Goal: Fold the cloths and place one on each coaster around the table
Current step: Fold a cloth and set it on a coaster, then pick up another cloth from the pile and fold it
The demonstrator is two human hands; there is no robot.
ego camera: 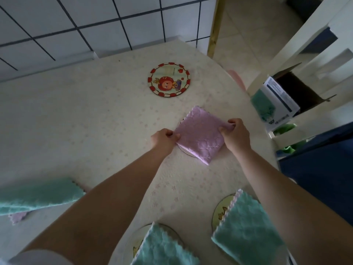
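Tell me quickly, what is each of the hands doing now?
Left hand: closed, pinching the left corner of the pink cloth.
Right hand: closed, pinching the right corner of the same cloth.

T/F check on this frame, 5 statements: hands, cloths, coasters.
1. Both hands pinch the pink cloth. True: the left hand holds its left corner, the right hand its right corner.
2. The pink cloth lies flat on bare table, no coaster under it. False: a coaster's rim shows under its lower left edge.
3. The red-rimmed coaster already has a cloth on it. False: it is bare.
4. Two folded teal cloths sit on coasters at the near edge. True: one at bottom centre, one at bottom right.
5. The pink cloth is held up against the tiled wall. False: it is low over the table.
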